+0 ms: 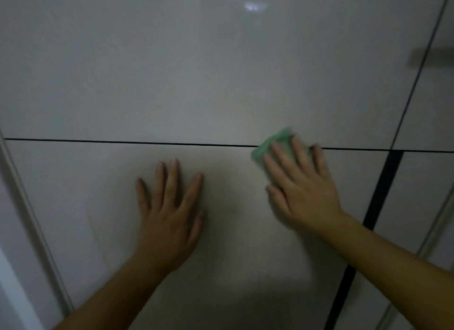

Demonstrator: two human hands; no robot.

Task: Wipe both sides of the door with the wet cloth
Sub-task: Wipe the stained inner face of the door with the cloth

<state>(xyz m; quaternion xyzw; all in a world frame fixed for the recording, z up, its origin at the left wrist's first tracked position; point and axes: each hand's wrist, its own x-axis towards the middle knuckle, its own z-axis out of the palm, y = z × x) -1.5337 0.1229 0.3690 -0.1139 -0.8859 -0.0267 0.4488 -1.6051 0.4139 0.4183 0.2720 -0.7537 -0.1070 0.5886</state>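
Dim glossy door (221,71), dark seam (122,141), left hand (169,216) flat, right hand (302,194) pressing green cloth (270,145), fingers (287,159) straight

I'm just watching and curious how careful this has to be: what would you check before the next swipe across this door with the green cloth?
1. Green cloth pressed flat against the door under the right hand: ok.
2. Left hand flat on the door, apart from the cloth: ok.
3. Cloth wet enough: cannot tell.
4. Door surface along the dark groove, left of the cloth, bare: ok.
5. Door's other side wiped: cannot tell, not in view.
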